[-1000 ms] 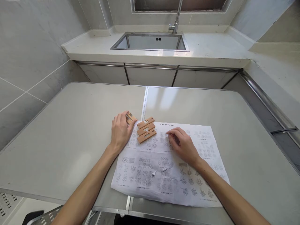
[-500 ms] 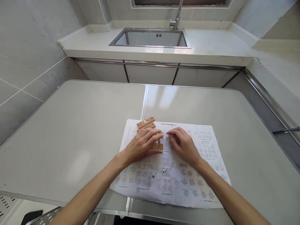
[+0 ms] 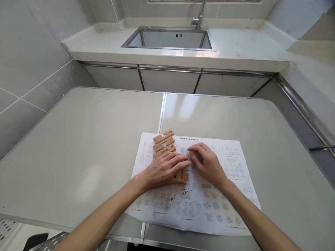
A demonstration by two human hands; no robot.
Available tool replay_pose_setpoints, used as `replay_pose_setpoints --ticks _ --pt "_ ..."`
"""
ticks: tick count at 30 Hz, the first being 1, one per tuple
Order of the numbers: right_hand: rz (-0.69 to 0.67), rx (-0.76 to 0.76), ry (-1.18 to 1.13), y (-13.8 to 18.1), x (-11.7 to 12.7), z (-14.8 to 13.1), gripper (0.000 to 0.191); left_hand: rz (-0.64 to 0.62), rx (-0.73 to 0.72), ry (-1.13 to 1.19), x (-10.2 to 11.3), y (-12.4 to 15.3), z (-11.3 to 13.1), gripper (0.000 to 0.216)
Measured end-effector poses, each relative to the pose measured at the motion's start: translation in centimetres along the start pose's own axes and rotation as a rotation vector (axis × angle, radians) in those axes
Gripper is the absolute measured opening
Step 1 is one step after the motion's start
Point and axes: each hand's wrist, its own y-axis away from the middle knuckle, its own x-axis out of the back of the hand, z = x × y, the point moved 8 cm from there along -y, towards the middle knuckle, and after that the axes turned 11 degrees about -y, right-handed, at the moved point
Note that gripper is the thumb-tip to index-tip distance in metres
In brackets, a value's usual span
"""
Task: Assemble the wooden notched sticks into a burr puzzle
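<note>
My left hand (image 3: 166,169) is closed around a couple of notched wooden puzzle pieces (image 3: 185,174), thumb on the near side and fingers over the far side. Much of these pieces is hidden beneath the palm and fingers. Just beyond that hand, three more notched wooden puzzle pieces (image 3: 164,145) lie side by side at a slant, some with small dark marks. To the right, my right hand (image 3: 206,162) rests on the printed sheet (image 3: 204,219) with loosely curled fingers; nothing shows in it. Its fingertips are close to the left hand's fingers.
Under the sheet is a pale folding table (image 3: 78,146) with a seam down its middle. Small printed diagrams cover the sheet. Past the far edge stand a counter, a sink (image 3: 170,37) and a tap (image 3: 200,19). A black object (image 3: 35,241) sits low at the left.
My left hand has slid toward me and slightly right with its wooden pieces, uncovering more of the slanted pieces. The right hand has barely moved. The camera view has tilted down slightly.
</note>
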Motion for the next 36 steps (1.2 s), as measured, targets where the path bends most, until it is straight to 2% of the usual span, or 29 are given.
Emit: replay_pose_setpoints --ticks 7,12,16,21,25,29,32,36 --pt "0.003 0.01 0.006 0.1 0.0 0.0 0.016 -0.004 0.016 0.047 -0.1 0.0 -0.1 0.066" --pt "-0.016 0.014 0.01 0.0 0.0 -0.2 0.013 -0.021 0.049 0.08 0.8 0.0 -1.1 0.079" --pt "-0.106 0.047 -0.025 0.0 -0.6 -0.7 0.01 -0.026 0.082 0.072 1.9 0.4 -2.8 0.086" --pt "-0.267 0.111 -0.053 0.3 -1.3 -1.2 0.015 -0.031 0.092 0.054 2.5 0.8 -4.0 0.067" --pt "-0.361 0.071 -0.108 0.2 -0.8 -0.8 0.02 0.002 0.137 0.087 3.2 0.8 -4.3 0.066" --pt "-0.432 0.088 -0.12 0.2 -0.6 -1.2 0.033 0.054 0.255 0.294 3.7 0.9 -4.7 0.069" --pt "-0.43 0.125 -0.078 0.3 -0.9 -1.5 0.039 0.091 0.329 0.497 3.5 1.0 -4.8 0.068" --pt "-0.391 0.15 -0.056 0.4 -1.3 -1.4 0.031 0.09 0.364 0.643 2.6 0.9 -4.5 0.067"
